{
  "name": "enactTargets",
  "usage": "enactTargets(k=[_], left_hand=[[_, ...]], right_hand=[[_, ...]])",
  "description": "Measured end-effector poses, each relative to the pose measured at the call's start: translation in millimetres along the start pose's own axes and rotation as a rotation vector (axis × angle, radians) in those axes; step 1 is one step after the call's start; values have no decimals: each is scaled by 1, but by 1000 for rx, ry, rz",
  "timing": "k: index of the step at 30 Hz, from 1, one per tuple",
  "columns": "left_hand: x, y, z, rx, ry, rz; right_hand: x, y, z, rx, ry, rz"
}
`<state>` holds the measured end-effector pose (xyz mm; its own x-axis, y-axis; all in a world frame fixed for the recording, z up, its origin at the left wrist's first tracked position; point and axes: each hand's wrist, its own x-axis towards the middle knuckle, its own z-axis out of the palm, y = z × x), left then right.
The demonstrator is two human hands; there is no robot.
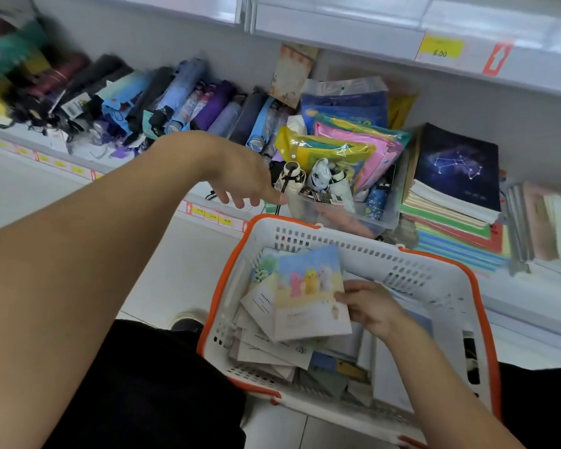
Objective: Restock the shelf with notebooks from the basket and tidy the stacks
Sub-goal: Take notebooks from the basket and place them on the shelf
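In the basket [434, 273], near and right of centre, the right hand [370, 306] pinches a pastel notebook [308, 296] by its right edge, apparently picking it up. Next it must go to the far-right notebook stacks [457, 196]. The left hand [240, 176] hangs loosely open, empty. The stacks' right end is blurred.

A pastel notebook with cartoon animals on its cover [311, 294] is pinched at its right edge by the right hand [368, 306] inside the white plastic basket with orange rim [434, 273]. The left hand [240, 176] is held, fingers loose, before the white metal shelf [531, 299], where a dark constellation-cover notebook [457, 165] is seen topping a stack.
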<state>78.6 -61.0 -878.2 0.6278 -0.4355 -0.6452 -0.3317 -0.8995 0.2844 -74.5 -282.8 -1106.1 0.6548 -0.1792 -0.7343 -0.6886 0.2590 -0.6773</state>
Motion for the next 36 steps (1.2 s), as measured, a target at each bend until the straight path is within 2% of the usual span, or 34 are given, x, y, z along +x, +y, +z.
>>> enactTargets(k=[4, 5, 8, 9, 10, 12, 13, 14, 16, 19, 21, 22, 24, 26, 28, 30, 31, 33, 36], left_hand=[[-5, -3, -3, 122, 38, -92], [-5, -5, -2, 52, 51, -62], [-7, -2, -1, -392, 108, 112], [-8, -2, -2, -451, 150, 158], [-7, -3, -5, -423, 212, 172], [-4, -6, -10, -289, 308, 148], [-2, -8, -11, -237, 333, 134], [-2, -9, -11, -196, 350, 134], [-4, -10, -9, -132, 397, 162], [-4, -11, -7, -26, 456, 215], [-2, -13, -8, 18, 477, 205], [-1, -15, -8, 39, 481, 190], [0, -16, -6, 34, 483, 182], [1, -17, -9, -2, 505, 193], [-1, -14, -13, -163, 568, 201], [-12, -2, -18, -562, 517, 228], [-18, 4, -21, -765, 459, 253], [-26, 13, -25, -1000, 417, 383], [-30, 20, -27, -1102, 579, 545]], right_hand=[[-39, -52, 17, 331, -283, -181], [-48, -62, 26, 359, -344, -224], [-55, -76, 47, 367, -430, -336], [-52, -73, 50, 335, -386, -347], [-39, -65, 49, 242, -249, -344], [-6, -36, 43, -159, 164, -297], [7, -17, 40, -361, 301, -243], [16, 2, 38, -484, 323, -192], [32, 33, 32, -550, 277, -190], [34, 32, 22, -558, 413, -329], [22, 7, 14, -586, 486, -436], [10, -11, 10, -468, 451, -467], [-17, -50, 0, -176, 249, -529], [-48, -94, -5, -55, 116, -591], [-75, -136, -2, 25, 11, -622], [-88, -167, 9, 69, -39, -673], [-94, -183, 17, 78, -22, -702], [-105, -209, 35, 75, 26, -773], [-118, -238, 54, 0, 198, -942]])
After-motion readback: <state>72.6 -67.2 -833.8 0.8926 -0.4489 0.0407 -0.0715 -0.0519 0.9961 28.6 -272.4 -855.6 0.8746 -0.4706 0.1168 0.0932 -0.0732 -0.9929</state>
